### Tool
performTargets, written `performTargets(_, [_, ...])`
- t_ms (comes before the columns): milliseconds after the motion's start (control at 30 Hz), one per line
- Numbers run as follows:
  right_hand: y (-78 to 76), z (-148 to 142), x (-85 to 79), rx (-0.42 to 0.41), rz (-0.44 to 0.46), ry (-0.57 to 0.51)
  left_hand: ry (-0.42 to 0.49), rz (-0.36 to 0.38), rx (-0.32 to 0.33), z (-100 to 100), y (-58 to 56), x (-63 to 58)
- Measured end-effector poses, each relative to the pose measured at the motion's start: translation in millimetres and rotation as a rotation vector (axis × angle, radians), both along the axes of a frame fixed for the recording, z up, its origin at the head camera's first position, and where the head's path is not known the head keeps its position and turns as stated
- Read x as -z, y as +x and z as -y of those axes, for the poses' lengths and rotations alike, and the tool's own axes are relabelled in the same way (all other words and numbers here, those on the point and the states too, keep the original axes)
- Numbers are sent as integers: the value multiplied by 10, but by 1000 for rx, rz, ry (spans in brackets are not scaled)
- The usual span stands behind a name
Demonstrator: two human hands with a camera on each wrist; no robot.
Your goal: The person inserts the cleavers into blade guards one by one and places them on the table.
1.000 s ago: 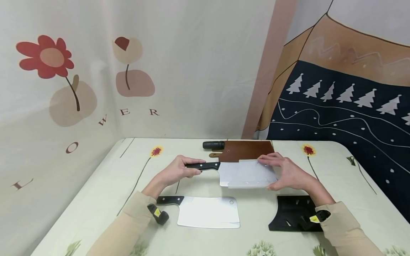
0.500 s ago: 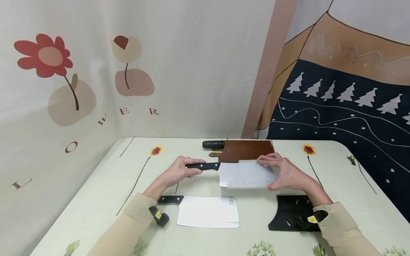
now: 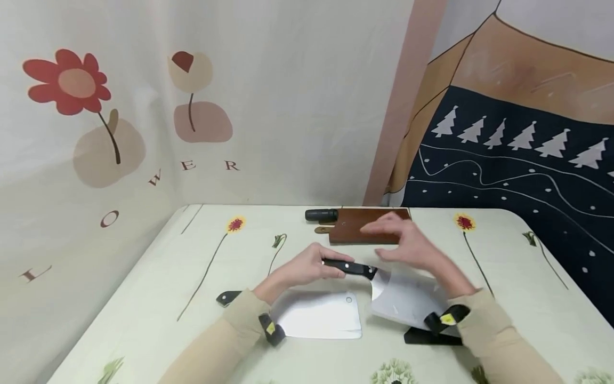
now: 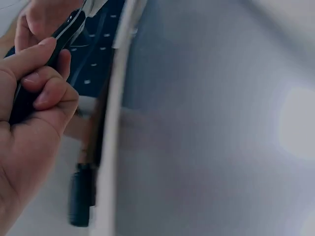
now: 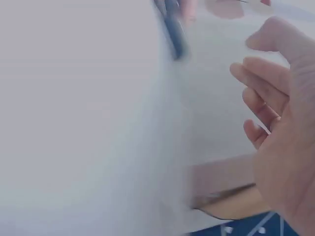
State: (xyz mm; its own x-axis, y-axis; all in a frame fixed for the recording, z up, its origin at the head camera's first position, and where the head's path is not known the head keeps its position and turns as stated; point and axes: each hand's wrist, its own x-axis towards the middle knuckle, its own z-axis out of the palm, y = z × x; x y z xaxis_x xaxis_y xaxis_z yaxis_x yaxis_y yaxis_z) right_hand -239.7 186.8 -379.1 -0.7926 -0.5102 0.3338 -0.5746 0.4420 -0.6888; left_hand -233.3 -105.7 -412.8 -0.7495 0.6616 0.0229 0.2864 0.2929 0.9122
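My left hand (image 3: pixel 312 265) grips the black riveted handle of a cleaver (image 3: pixel 408 296). A whitish translucent cover lies over most of its blade, which slants down to the right. My right hand (image 3: pixel 405 245) is off the cleaver, raised above the handle end of the blade, with its fingers apart and holding nothing. In the right wrist view the pale blade fills the left side, blurred, apart from the right fingers (image 5: pixel 266 91). A second cleaver (image 3: pixel 321 314) lies bare on the table, its handle partly behind my left forearm.
A brown leather sheath (image 3: pixel 355 229) with a black handle (image 3: pixel 321 215) sticking out lies at the table's back edge. A black blade guard (image 3: pixel 427 337) at the front right is mostly hidden under the held cleaver and right wrist.
My left hand has carried the covered cleaver right and toward the front, tilting its tip down over the black guard. My right hand has let go of the blade end and moved up and left.
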Motion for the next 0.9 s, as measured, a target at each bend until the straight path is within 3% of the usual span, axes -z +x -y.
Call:
performTargets(100, [-1,-137,-226,65,6,22,24,-5,-74,-3,-38,-19])
performTargets(200, [-9,-277,-272,123,51,77,8,25,-139,98,-79,8])
performTargets(300, [-7,-382,-174,105,85,149,0,56,-170,179,-114,58])
performTargets(533, [-1,-491,116,-28,74,301,42,85,-272,280,-153,94])
performTargets(767, [-22,-453,254,-16,40,438,10,104,-300,346,-197,99])
performTargets(900, [-38,-395,306,-22,26,495,-64,83,-306,358,-218,79])
